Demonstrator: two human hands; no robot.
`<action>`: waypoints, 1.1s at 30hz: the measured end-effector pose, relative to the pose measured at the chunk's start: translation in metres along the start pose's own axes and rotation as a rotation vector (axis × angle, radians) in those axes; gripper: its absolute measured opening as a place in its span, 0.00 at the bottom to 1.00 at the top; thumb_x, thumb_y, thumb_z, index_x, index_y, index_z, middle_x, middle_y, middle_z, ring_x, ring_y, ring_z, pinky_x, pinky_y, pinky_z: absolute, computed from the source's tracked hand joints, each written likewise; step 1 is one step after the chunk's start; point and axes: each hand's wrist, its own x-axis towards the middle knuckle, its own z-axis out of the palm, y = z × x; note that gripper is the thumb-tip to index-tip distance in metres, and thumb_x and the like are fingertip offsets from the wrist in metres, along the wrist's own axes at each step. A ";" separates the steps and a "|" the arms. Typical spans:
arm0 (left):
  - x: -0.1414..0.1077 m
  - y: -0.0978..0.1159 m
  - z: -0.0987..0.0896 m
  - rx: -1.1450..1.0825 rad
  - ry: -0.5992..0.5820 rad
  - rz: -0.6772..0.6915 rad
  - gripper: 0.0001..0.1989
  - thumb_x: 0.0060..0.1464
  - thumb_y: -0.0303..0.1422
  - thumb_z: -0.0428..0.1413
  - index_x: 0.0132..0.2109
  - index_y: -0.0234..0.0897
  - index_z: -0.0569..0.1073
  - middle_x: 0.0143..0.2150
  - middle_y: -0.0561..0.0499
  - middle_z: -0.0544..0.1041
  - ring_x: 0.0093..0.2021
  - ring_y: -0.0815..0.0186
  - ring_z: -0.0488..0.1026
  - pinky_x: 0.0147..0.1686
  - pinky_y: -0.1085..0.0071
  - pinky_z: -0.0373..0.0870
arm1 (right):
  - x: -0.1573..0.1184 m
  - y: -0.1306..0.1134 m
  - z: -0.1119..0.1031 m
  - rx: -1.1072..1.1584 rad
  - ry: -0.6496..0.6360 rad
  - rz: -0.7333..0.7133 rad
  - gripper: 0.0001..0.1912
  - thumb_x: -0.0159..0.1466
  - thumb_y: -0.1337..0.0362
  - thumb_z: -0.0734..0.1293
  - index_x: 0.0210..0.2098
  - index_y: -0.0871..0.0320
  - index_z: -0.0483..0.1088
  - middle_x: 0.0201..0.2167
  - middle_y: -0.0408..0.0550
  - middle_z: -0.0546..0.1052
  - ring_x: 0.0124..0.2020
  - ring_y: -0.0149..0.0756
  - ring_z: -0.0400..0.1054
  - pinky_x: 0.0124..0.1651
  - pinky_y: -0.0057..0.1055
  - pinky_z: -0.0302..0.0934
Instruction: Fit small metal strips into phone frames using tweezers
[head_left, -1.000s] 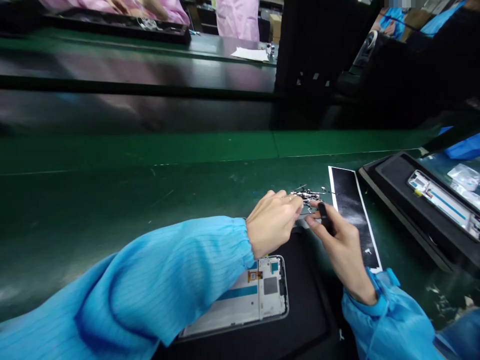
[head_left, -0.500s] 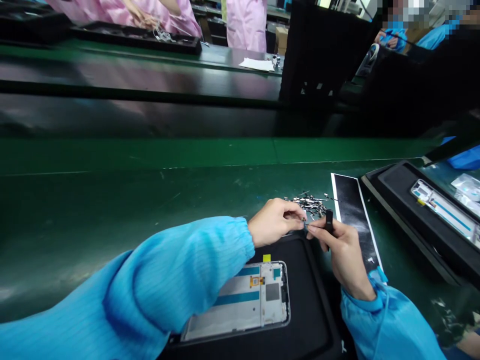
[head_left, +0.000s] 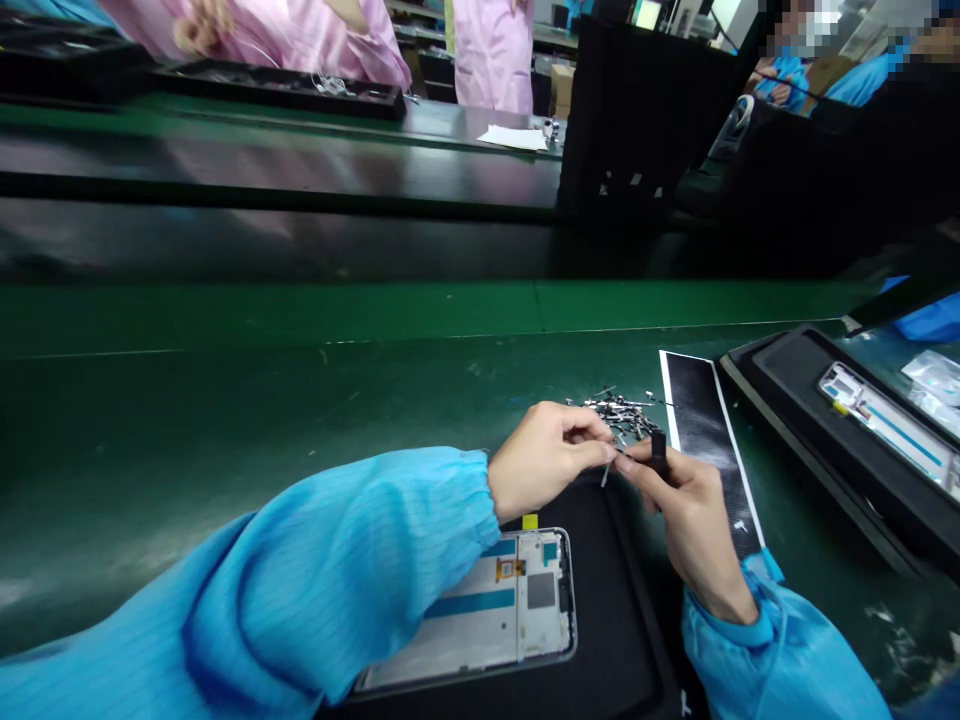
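My left hand is closed in a pinch, its fingertips meeting those of my right hand. A thin, small strip-like part hangs at the left fingertips, too small to name for sure. Between the right thumb and fingers is a slim tool with a flat black end sticking up; its tip is hard to see. Just beyond the hands lies a pile of small metal-and-black parts. Below them a phone frame with blue strips and a yellow tab rests on a black padded tray, partly hidden by my left sleeve.
A black sheet with white edges lies right of the pile. Farther right, another black tray bears a second phone frame. A tall black panel stands behind. Across the bench, people in pink work near dark trays.
The small strip now hangs lower and paler at my left fingertips, which have closed in toward my right fingers. Both hands have shifted slightly. The phone frame stays on its tray.
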 end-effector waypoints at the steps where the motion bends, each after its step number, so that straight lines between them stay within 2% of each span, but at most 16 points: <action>1: -0.001 0.001 0.001 0.029 0.018 0.015 0.04 0.46 0.26 0.53 0.26 0.31 0.69 0.21 0.56 0.65 0.24 0.72 0.61 0.26 0.76 0.59 | -0.002 -0.003 -0.001 -0.019 0.017 -0.026 0.07 0.53 0.60 0.67 0.30 0.56 0.72 0.21 0.39 0.67 0.21 0.24 0.55 0.24 0.25 0.49; 5: -0.007 0.004 0.004 0.161 0.062 0.100 0.06 0.46 0.23 0.51 0.24 0.32 0.68 0.21 0.57 0.65 0.25 0.72 0.60 0.27 0.76 0.57 | -0.010 -0.012 -0.001 -0.039 0.062 -0.122 0.08 0.54 0.61 0.67 0.35 0.52 0.72 0.32 0.41 0.71 0.31 0.28 0.62 0.33 0.26 0.55; 11: -0.013 0.005 0.011 0.375 0.120 0.236 0.08 0.48 0.21 0.50 0.24 0.33 0.67 0.23 0.56 0.65 0.26 0.71 0.61 0.29 0.75 0.58 | -0.011 -0.007 0.004 0.009 0.076 -0.126 0.04 0.55 0.61 0.67 0.27 0.54 0.71 0.25 0.39 0.68 0.22 0.23 0.55 0.23 0.24 0.50; 16: -0.015 0.003 0.015 0.566 0.147 0.355 0.08 0.52 0.23 0.48 0.27 0.33 0.67 0.25 0.54 0.67 0.28 0.69 0.64 0.31 0.73 0.60 | -0.008 -0.007 0.004 0.060 0.089 -0.073 0.04 0.52 0.61 0.69 0.29 0.53 0.72 0.19 0.36 0.67 0.18 0.20 0.51 0.21 0.23 0.47; 21: -0.014 0.000 0.017 0.759 0.175 0.438 0.10 0.54 0.25 0.45 0.28 0.33 0.68 0.26 0.51 0.69 0.29 0.65 0.65 0.31 0.68 0.60 | -0.008 -0.005 0.004 0.122 0.108 0.001 0.06 0.50 0.60 0.70 0.25 0.55 0.72 0.20 0.37 0.68 0.18 0.20 0.50 0.21 0.22 0.46; 28: -0.013 0.002 0.020 0.900 0.162 0.468 0.11 0.54 0.25 0.44 0.28 0.33 0.68 0.28 0.48 0.71 0.30 0.63 0.67 0.32 0.66 0.61 | -0.006 -0.001 0.004 0.263 0.121 0.129 0.08 0.47 0.60 0.71 0.23 0.58 0.71 0.17 0.39 0.66 0.16 0.20 0.48 0.19 0.23 0.42; 33: -0.007 0.001 0.016 0.888 0.147 0.367 0.08 0.53 0.24 0.47 0.29 0.33 0.69 0.29 0.50 0.72 0.32 0.64 0.68 0.34 0.68 0.63 | -0.005 -0.007 0.001 0.363 0.109 0.182 0.08 0.45 0.61 0.71 0.20 0.59 0.70 0.17 0.40 0.67 0.15 0.19 0.50 0.18 0.23 0.41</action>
